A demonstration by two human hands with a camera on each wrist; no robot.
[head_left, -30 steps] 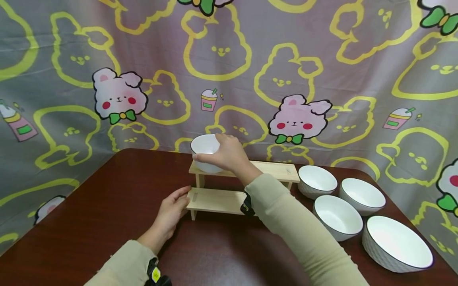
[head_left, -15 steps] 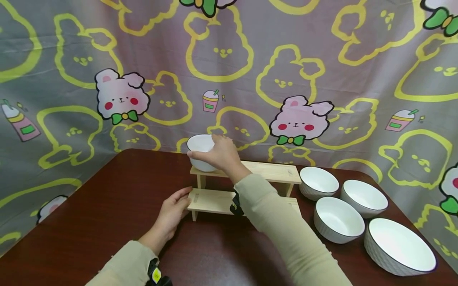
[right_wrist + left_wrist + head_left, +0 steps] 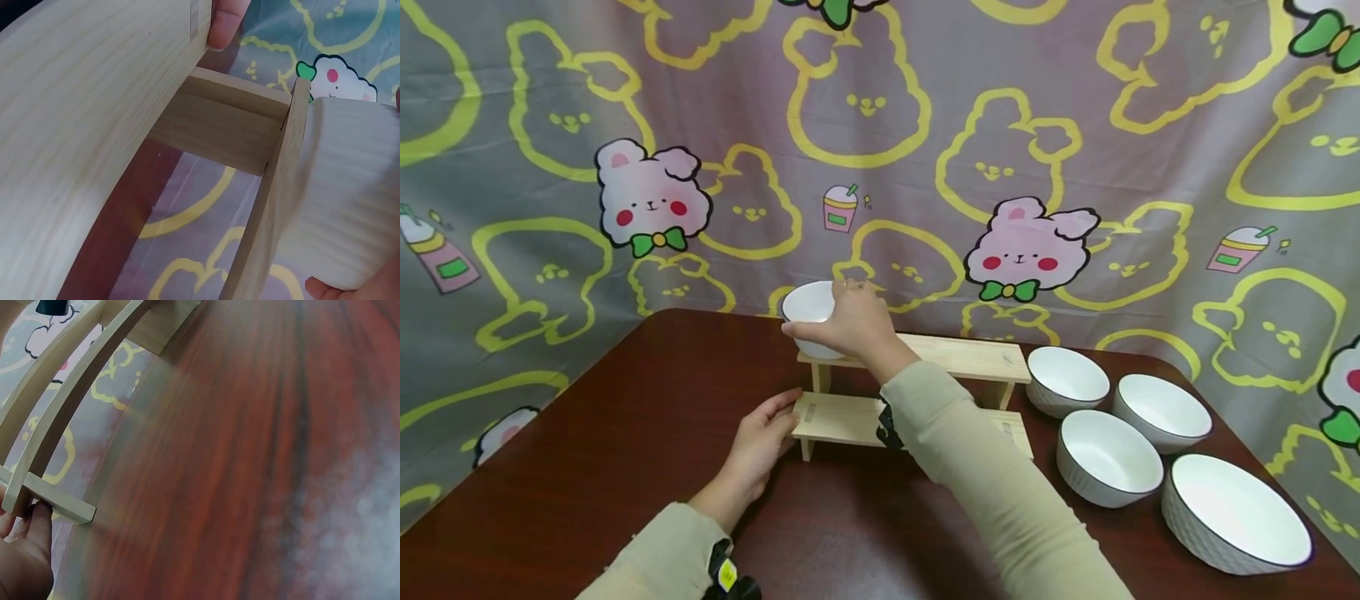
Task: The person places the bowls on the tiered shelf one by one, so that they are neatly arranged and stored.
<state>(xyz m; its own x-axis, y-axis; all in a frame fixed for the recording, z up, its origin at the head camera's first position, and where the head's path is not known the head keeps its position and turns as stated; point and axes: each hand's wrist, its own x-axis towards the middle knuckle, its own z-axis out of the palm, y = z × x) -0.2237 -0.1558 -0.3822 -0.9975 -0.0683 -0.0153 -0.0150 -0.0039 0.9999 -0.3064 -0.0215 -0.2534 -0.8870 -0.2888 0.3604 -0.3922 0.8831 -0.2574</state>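
A two-tier wooden rack [image 3: 962, 357] stands on the dark table. My right hand [image 3: 863, 327] grips a white bowl [image 3: 805, 305] with a dark rim, thumb on the near side and fingers over the far side. The bowl is upright at the left end of the upper tier, slightly past its edge. In the right wrist view the bowl's ribbed wall [image 3: 350, 181] lies against the tier board. My left hand [image 3: 762, 440] holds the left end of the lower tier [image 3: 842, 418]; in the left wrist view its fingers [image 3: 40, 528] are at the rack's end, partly cut off.
Several white bowls stand to the right of the rack: a small one [image 3: 1067, 379], two medium ones [image 3: 1163, 410] [image 3: 1108, 457] and a large oval-looking one [image 3: 1236, 512] in front. A patterned cloth [image 3: 880, 125] hangs behind the brown table [image 3: 625, 467].
My right hand has shifted the bowl a little to the left along the upper tier, to its left end. The left hand has stayed on the lower tier.
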